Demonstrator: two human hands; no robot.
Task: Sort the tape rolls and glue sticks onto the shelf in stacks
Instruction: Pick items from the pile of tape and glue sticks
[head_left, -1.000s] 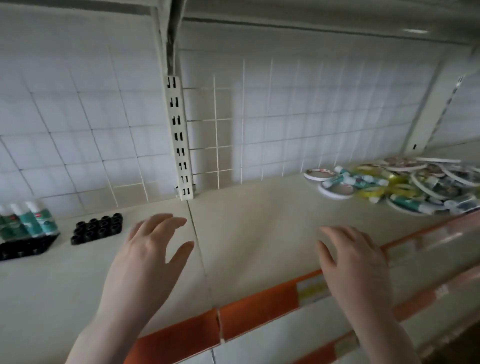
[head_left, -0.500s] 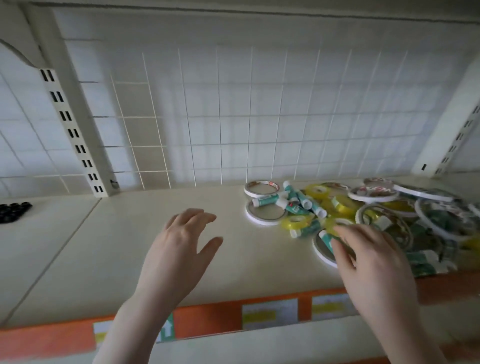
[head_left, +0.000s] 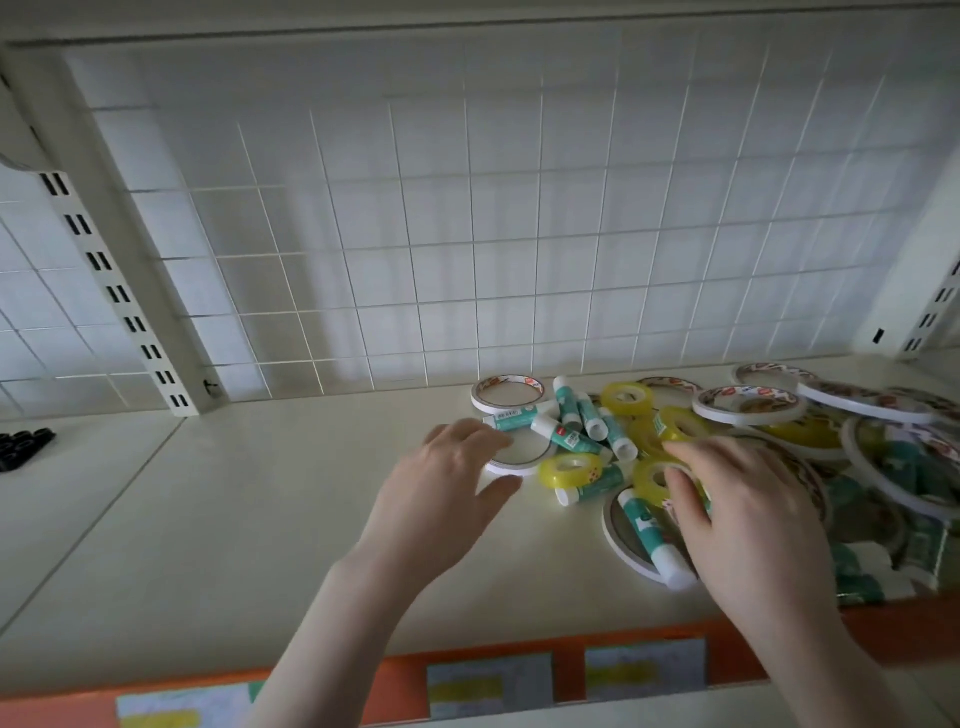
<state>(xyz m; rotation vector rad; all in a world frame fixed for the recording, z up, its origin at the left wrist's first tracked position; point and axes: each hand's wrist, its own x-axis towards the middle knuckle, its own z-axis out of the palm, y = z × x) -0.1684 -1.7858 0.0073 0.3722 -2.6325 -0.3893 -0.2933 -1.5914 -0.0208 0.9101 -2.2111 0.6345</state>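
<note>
A jumbled pile of tape rolls and glue sticks covers the right half of the cream shelf (head_left: 260, 519). It holds thin white rolls (head_left: 508, 393), small yellow rolls (head_left: 569, 470) and teal-and-white glue sticks (head_left: 649, 538). My left hand (head_left: 447, 499) reaches in with fingers spread, its fingertips at the edge of a flat white roll (head_left: 522, 457). My right hand (head_left: 748, 519) lies over the pile, its fingertips touching a yellow roll (head_left: 653, 480). Neither hand holds anything.
A white wire grid (head_left: 467, 260) backs the shelf, with slotted uprights at left (head_left: 119, 296) and far right. A black holder (head_left: 21, 447) sits on the neighbouring shelf at far left. An orange price strip (head_left: 519, 680) runs along the front edge.
The view has swung right and closer to the pile. Both hands have moved forward from the shelf's front edge onto the pile's near side.
</note>
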